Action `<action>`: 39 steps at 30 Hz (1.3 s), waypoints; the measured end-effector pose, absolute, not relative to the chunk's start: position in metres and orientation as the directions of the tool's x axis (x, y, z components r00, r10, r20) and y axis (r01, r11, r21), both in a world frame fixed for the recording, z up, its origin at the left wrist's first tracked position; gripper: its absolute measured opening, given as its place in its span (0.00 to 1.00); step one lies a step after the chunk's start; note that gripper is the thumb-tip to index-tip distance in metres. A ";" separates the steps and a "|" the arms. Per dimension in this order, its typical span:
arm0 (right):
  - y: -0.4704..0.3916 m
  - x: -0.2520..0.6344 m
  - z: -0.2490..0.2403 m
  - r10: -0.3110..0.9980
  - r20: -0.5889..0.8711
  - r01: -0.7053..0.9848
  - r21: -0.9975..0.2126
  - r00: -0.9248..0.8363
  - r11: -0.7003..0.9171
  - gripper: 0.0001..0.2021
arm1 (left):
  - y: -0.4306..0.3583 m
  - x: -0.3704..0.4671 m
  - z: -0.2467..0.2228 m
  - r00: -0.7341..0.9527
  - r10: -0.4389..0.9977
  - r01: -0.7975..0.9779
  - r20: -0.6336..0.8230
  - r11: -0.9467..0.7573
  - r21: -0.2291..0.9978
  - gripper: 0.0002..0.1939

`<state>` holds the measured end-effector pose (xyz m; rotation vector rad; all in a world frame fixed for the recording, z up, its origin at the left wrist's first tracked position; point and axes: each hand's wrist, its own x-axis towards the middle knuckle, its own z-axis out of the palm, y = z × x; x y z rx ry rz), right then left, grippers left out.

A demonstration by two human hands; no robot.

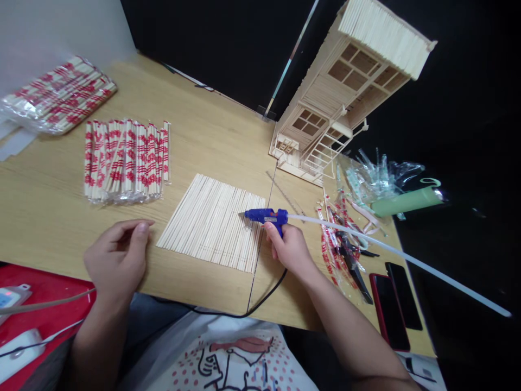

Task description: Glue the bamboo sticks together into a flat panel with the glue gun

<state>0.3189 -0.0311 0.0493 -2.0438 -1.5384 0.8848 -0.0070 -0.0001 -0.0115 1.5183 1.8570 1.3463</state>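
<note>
A blue hot glue gun [266, 216] is gripped in my right hand [291, 247], its nozzle pointing left over a flat panel of pale wooden sticks [215, 222] laid side by side. A long translucent glue stick [391, 252] sticks out from the back of the gun to the right. To the left of the panel, my left hand [118, 252] hovers by the table edge. Its thumb and index finger come together, the other fingers are curled, and nothing shows in them.
Wrapped chopsticks [126, 160] and a larger packet [61, 95] lie at left. A wooden model house [325, 103] stands at the back right. Torn wrappers [331, 244], a green cylinder [407, 202] and two phones [389, 309] lie right. A black cord [260, 304] crosses the front edge.
</note>
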 end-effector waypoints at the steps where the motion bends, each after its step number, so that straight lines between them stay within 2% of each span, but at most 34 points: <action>1: -0.031 0.319 0.050 0.959 -0.222 0.703 -0.653 0.178 -0.282 0.28 | 0.000 -0.007 -0.012 -0.341 0.903 0.530 0.260 -0.044 0.847 0.14; 9: -0.036 0.323 0.055 0.962 -0.213 0.746 -0.611 0.168 -0.266 0.28 | 0.000 -0.007 -0.012 -0.333 0.900 0.540 0.281 -0.062 0.839 0.13; 15: -0.041 0.326 0.050 0.949 -0.241 0.589 -0.744 0.202 -0.314 0.27 | 0.000 -0.006 -0.010 -0.336 0.899 0.530 0.280 -0.065 0.846 0.13; 18: -0.041 0.325 0.049 0.947 -0.240 0.556 -0.768 0.212 -0.319 0.27 | 0.000 -0.005 -0.009 -0.339 0.898 0.527 0.280 -0.065 0.847 0.13; 27: -0.036 0.328 0.055 0.964 -0.186 0.744 -0.614 0.191 -0.266 0.28 | 0.000 -0.005 -0.008 -0.332 0.900 0.531 0.282 -0.069 0.844 0.13; 31: -0.037 0.327 0.058 0.965 -0.195 0.754 -0.603 0.175 -0.259 0.28 | -0.001 -0.005 -0.009 -0.343 0.896 0.531 0.283 -0.063 0.845 0.13; 35: -0.041 0.329 0.056 0.959 -0.221 0.694 -0.662 0.180 -0.283 0.29 | -0.001 -0.006 -0.010 -0.343 0.897 0.534 0.279 -0.058 0.843 0.13; 39: -0.043 0.331 0.052 0.934 -0.288 0.529 -0.770 0.212 -0.357 0.27 | 0.000 -0.006 -0.010 -0.338 0.898 0.540 0.282 -0.060 0.840 0.14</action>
